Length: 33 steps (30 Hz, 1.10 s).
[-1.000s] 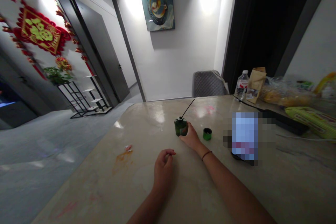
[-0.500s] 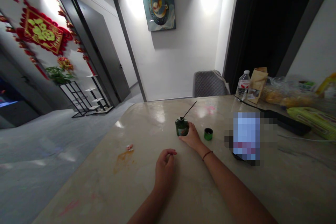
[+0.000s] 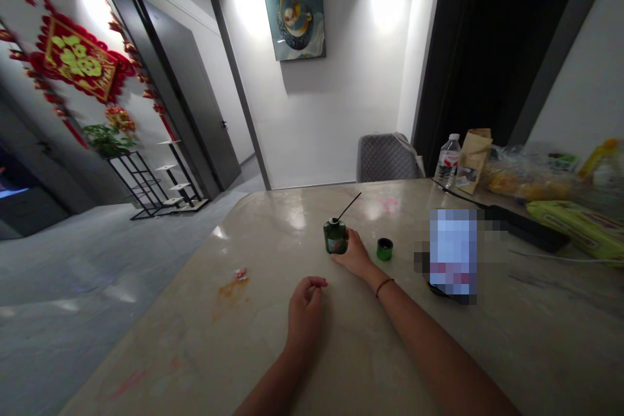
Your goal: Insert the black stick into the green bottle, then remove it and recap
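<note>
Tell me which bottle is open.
The green bottle at the right hand; a thin dark stick pokes out of it. The clear bottle farther back has its white cap on.

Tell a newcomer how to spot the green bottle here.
On the pale table, look for the person's right hand. It holds the small green bottle. Unlike the low green cap to its right, the bottle is taller, with a thin dark stick slanting out of its top.

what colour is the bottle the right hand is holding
The bottle is dark green, best seen in the head view.
</note>
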{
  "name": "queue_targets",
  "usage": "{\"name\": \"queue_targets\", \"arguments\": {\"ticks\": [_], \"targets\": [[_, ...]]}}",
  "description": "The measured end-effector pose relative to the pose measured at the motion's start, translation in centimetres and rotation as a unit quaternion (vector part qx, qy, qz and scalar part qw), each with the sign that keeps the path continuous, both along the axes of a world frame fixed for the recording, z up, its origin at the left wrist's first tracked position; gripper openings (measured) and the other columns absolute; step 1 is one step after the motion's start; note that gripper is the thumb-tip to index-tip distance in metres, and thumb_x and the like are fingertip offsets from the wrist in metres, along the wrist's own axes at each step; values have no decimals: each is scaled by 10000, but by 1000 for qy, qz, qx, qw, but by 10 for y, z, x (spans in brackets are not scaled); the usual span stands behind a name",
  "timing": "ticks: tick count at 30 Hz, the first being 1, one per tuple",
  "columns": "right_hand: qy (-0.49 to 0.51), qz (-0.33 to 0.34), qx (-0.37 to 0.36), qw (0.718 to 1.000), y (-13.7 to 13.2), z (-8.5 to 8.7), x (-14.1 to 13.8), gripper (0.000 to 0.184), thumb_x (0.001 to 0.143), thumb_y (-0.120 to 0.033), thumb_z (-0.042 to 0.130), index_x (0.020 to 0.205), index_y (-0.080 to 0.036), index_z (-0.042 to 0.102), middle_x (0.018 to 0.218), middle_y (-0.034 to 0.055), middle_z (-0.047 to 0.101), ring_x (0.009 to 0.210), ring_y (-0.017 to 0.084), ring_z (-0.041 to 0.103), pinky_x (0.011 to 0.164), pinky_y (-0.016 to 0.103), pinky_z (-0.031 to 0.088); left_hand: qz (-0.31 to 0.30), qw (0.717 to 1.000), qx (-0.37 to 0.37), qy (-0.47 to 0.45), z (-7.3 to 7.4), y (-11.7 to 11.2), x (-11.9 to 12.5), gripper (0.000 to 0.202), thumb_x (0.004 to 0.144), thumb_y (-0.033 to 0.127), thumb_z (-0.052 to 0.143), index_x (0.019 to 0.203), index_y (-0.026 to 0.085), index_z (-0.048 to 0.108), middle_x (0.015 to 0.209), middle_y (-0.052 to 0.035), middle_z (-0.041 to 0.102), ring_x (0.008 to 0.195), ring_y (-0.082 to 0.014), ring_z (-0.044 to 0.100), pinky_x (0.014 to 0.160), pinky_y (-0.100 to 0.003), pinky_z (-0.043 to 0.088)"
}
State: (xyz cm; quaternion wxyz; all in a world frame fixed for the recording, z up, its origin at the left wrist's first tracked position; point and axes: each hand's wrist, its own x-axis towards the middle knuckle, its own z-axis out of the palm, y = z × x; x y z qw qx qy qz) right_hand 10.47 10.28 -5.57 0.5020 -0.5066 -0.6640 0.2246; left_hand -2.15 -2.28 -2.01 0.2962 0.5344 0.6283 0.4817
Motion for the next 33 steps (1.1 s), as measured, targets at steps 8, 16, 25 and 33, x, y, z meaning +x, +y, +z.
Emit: {"name": "queue_targets", "arguments": {"ticks": [8, 16, 25, 33], "targets": [[-36, 46, -60, 996, -26, -2, 16, 773, 609, -233, 611, 1303, -134, 286, 1278, 156, 433, 1177, 241, 425, 999, 391, 311, -21, 1000, -16, -2, 2, 2, 3, 175, 651, 237, 399, 680, 185, 565, 624, 2, 586, 635, -157, 546, 602, -250, 407], [-268, 84, -41, 959, -75, 29, 35, 740, 729, -111, 492, 1383, -132, 147, 1284, 181, 437, 1159, 245, 455, 933, 368, 389, -74, 996, -25, 47, 10, 9, -8, 462, 725, 265, 401, 1170, 159, 465, 683, 4, 610, 541, -119, 547, 558, -219, 418], [-506, -37, 3, 862, -91, 51, 43, 840, 752, 50, 370, 1344, -464, 72, 846, 59, 562, 597, 172, 595, 458, 241, 428, -97, 867, -28, 489, 21, 19, -23, 654, 764, 90, 340, 1381, 233, 178, 962, -97, 617, 711, -154, 595, 622, -218, 390], [-388, 20, 26, 921, -81, 50, 54, 457, 799, -182, 475, 1246, -270, 442, 795, 56, 644, 611, 154, 600, 530, 224, 390, -81, 889, -23, 450, 5, 21, -29, 446, 857, 352, 332, 1283, 224, 324, 862, -61, 623, 727, -169, 602, 616, -223, 370]]}}
